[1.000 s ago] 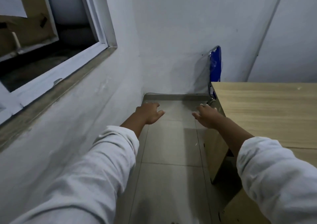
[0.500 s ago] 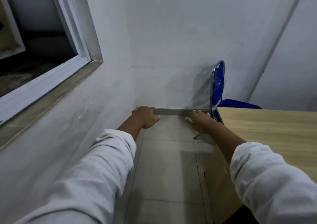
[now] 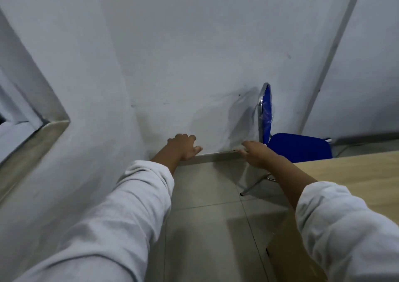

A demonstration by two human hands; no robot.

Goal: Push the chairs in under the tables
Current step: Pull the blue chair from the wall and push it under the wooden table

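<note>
A blue chair (image 3: pixel 299 146) with a chrome frame stands beyond the far end of a light wooden table (image 3: pixel 354 180), its upright back (image 3: pixel 266 113) seen edge-on near the white wall. One chrome leg (image 3: pixel 254 184) reaches down to the tiled floor. My right hand (image 3: pixel 257 154) is stretched out with fingers apart, just left of the chair's back and apart from it. Further left, my left hand (image 3: pixel 183 146) hangs in front of the wall's base with loosely curled fingers, holding nothing. Both arms wear white sleeves.
A white wall (image 3: pixel 194 54) closes the narrow tiled aisle ahead, with a grey skirting (image 3: pixel 216 157) at its foot. On the left is another wall with a window sill (image 3: pixel 43 137). A grey vertical strip (image 3: pixel 336 44) runs up the wall at right.
The view has moved forward and tilted up: the window has slid off to the left, the chair's seat has come into sight, and both hands have reached closer to the chair.
</note>
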